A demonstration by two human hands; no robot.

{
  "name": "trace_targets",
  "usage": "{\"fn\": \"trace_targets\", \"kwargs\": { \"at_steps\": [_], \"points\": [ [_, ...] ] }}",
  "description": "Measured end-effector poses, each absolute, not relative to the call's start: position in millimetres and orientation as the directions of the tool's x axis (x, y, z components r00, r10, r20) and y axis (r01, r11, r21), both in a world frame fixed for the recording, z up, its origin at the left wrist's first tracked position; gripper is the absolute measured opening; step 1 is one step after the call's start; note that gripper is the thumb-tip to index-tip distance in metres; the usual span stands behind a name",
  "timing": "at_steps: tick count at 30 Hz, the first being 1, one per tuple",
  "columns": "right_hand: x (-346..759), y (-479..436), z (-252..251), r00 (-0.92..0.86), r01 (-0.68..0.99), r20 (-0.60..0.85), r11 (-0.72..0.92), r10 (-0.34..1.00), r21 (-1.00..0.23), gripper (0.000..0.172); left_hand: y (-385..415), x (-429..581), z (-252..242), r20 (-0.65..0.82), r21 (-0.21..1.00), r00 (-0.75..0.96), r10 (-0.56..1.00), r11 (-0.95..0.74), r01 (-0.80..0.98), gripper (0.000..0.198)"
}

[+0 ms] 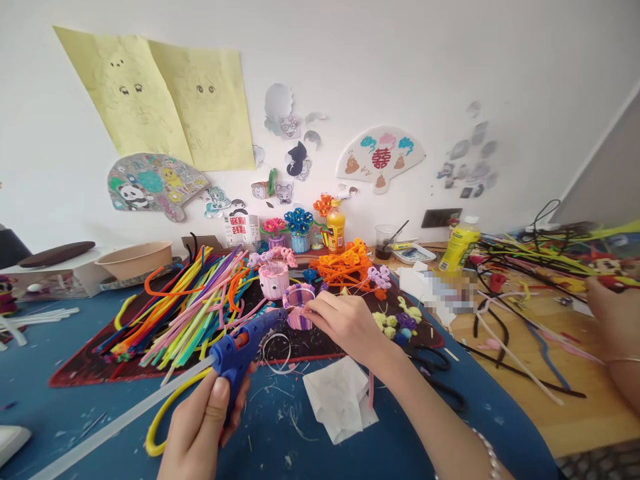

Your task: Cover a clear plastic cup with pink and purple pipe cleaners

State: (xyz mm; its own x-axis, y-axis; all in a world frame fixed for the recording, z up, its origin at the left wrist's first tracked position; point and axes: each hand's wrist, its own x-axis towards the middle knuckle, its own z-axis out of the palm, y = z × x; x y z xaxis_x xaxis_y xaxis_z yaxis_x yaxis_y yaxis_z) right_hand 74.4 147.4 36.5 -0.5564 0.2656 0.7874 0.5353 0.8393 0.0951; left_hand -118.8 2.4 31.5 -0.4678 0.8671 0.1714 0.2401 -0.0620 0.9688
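In my left hand [210, 413] is a blue hot glue gun [235, 350], gripped by its handle, with a long translucent glue stick [125, 413] running out of its back. Its nozzle points at a small purple-and-pink striped pipe-cleaner cup [301, 321]. My right hand [345, 320] is closed in a pinch at this cup's rim, close to the nozzle; what lies between the fingertips is too small to make out. Just behind stands a pink pipe-cleaner pot [274, 281] with googly eyes. A crumpled white tissue [337, 400] lies below my right forearm.
Loose colourful pipe cleaners [195, 313] are heaped on the dark mat at left. Orange pipe-cleaner pieces [345, 263], an orange drink bottle [336, 227] and a cup of dark liquid [384, 241] stand behind. At right, another person's hand [617, 313] reaches over scattered pipe cleaners.
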Motion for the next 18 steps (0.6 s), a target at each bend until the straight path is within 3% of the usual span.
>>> {"fn": "trace_targets", "kwargs": {
  "at_steps": [4, 18],
  "points": [
    [76.2, 147.7, 39.1, -0.541, 0.538, 0.795, 0.840, 0.275, 0.075, 0.028, 1.1, -125.8, 27.4, 0.090, 0.982, -0.363, 0.927, -0.022, 0.185, 0.049],
    [78.4, 147.5, 41.5, -0.531, 0.548, 0.800, 0.833, 0.278, 0.075, 0.026, 0.8, -134.7, 25.7, 0.059, 0.991, -0.463, 0.884, 0.004, 0.134, 0.049]
  ]
}}
